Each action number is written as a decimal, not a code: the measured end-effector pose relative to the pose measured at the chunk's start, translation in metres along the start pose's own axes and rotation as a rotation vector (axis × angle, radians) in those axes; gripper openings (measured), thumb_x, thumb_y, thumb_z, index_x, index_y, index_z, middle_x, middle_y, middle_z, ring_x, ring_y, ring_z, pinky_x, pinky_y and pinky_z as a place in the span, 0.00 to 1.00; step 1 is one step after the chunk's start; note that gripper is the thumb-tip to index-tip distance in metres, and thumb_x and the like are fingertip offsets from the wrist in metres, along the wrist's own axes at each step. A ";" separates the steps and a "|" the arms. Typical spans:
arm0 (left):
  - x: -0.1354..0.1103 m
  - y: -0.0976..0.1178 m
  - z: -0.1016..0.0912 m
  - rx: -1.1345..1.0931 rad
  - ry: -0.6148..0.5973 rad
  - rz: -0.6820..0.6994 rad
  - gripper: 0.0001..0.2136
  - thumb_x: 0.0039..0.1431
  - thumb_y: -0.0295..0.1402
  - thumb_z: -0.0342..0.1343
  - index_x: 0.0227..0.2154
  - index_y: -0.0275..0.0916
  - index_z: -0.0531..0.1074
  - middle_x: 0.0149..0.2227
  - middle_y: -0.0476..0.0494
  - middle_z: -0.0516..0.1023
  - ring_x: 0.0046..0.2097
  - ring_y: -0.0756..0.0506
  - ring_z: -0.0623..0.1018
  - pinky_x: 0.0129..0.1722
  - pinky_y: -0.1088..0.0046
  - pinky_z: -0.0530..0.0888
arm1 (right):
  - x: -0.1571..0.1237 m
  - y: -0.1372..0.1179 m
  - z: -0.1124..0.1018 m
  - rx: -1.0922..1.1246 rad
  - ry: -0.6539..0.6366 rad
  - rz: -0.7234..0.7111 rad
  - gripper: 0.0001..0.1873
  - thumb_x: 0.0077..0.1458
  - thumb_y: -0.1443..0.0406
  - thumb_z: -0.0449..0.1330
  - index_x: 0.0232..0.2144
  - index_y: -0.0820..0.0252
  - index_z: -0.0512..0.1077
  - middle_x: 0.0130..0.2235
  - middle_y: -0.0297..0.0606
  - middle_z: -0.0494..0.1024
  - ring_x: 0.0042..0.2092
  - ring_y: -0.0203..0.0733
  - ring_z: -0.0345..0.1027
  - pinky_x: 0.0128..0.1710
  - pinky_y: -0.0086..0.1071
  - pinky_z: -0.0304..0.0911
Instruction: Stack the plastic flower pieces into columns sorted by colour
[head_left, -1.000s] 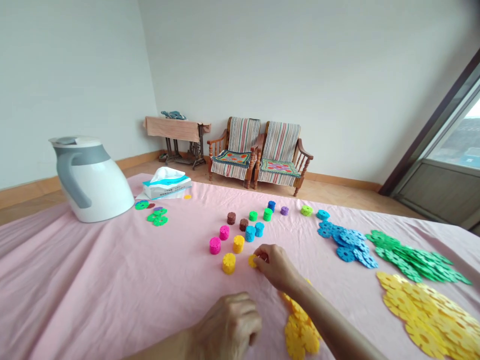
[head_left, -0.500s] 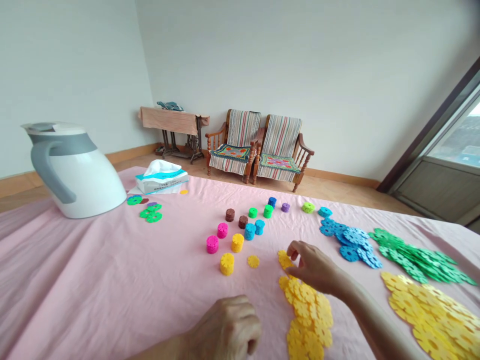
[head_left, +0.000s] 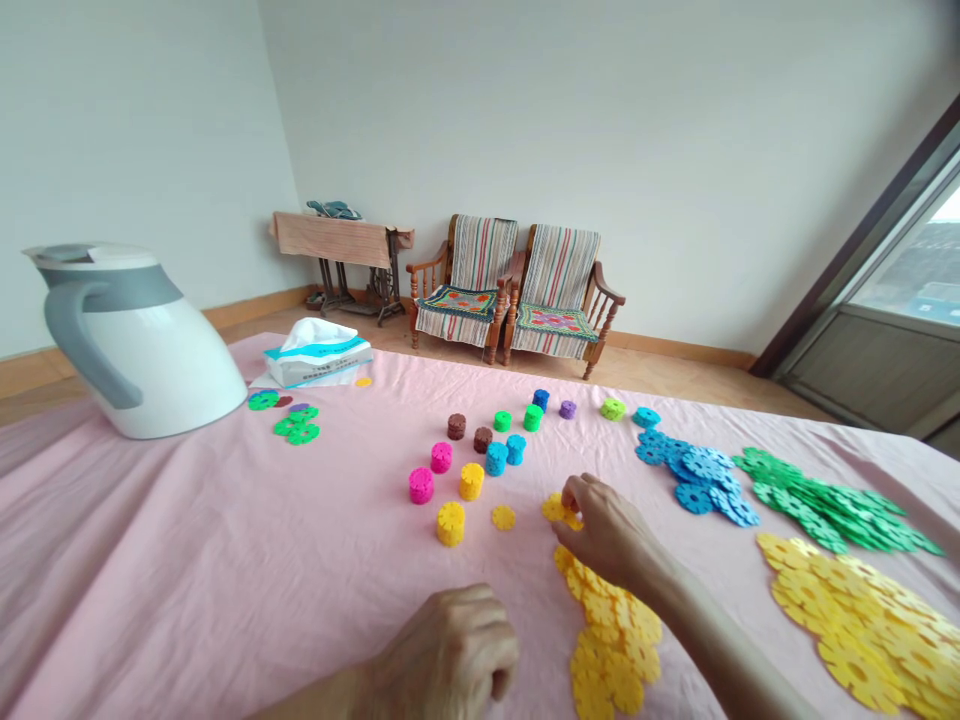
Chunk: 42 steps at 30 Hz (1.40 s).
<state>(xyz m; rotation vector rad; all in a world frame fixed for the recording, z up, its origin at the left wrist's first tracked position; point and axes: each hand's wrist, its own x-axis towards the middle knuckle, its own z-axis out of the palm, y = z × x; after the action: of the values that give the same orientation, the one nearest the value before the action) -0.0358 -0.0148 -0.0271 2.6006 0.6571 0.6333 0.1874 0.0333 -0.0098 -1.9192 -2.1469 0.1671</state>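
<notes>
My right hand (head_left: 609,530) pinches a yellow snowflake disc (head_left: 556,508) at the top of a small yellow disc pile (head_left: 611,640) on the pink tablecloth (head_left: 225,560). A single yellow disc (head_left: 503,517) lies flat just left of it, beside a short yellow stack (head_left: 451,523). Curled into a loose fist, my left hand (head_left: 450,660) rests on the cloth near the front edge; whether it holds anything is hidden. Short stacks in pink (head_left: 421,485), yellow (head_left: 471,481), blue (head_left: 496,458), brown (head_left: 456,426) and green (head_left: 533,417) stand beyond.
A white kettle (head_left: 142,350) stands at the left with a tissue pack (head_left: 319,355) behind it and a few green discs (head_left: 296,430). Piles of blue (head_left: 697,470), green (head_left: 825,500) and yellow discs (head_left: 877,620) lie at the right. Two chairs (head_left: 517,300) stand by the far wall.
My right hand set a yellow disc down by the yellow stack, moved right to the yellow pile, and now grips another disc. The left hand stayed put.
</notes>
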 end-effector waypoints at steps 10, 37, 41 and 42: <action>-0.001 0.002 0.000 -0.021 0.001 -0.022 0.11 0.49 0.16 0.51 0.19 0.36 0.59 0.20 0.54 0.66 0.27 0.53 0.65 0.28 0.79 0.59 | 0.003 -0.027 0.023 0.305 0.206 -0.197 0.07 0.49 0.68 0.55 0.34 0.59 0.65 0.32 0.36 0.67 0.34 0.38 0.64 0.34 0.31 0.59; -0.001 0.004 -0.003 0.043 -0.066 -0.014 0.11 0.50 0.16 0.51 0.20 0.37 0.60 0.21 0.54 0.66 0.28 0.53 0.66 0.28 0.80 0.60 | 0.018 -0.010 0.011 0.092 0.024 -0.175 0.11 0.53 0.66 0.56 0.40 0.54 0.72 0.39 0.40 0.72 0.42 0.44 0.63 0.42 0.37 0.53; -0.001 0.004 -0.004 0.011 -0.036 -0.012 0.11 0.52 0.16 0.49 0.20 0.37 0.59 0.21 0.54 0.66 0.28 0.53 0.66 0.29 0.79 0.61 | 0.020 -0.013 0.009 0.073 0.006 -0.175 0.07 0.53 0.66 0.55 0.36 0.58 0.72 0.38 0.40 0.71 0.41 0.42 0.63 0.42 0.36 0.53; -0.001 0.004 -0.003 0.003 -0.030 -0.010 0.11 0.52 0.16 0.49 0.20 0.37 0.59 0.21 0.54 0.66 0.28 0.53 0.66 0.29 0.79 0.61 | 0.021 -0.012 0.010 0.073 0.007 -0.179 0.07 0.53 0.66 0.55 0.35 0.59 0.71 0.37 0.40 0.71 0.40 0.42 0.63 0.41 0.36 0.53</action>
<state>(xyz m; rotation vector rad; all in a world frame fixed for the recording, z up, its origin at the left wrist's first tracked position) -0.0367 -0.0179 -0.0226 2.6027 0.6610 0.5897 0.1709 0.0531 -0.0136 -1.6764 -2.2611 0.2007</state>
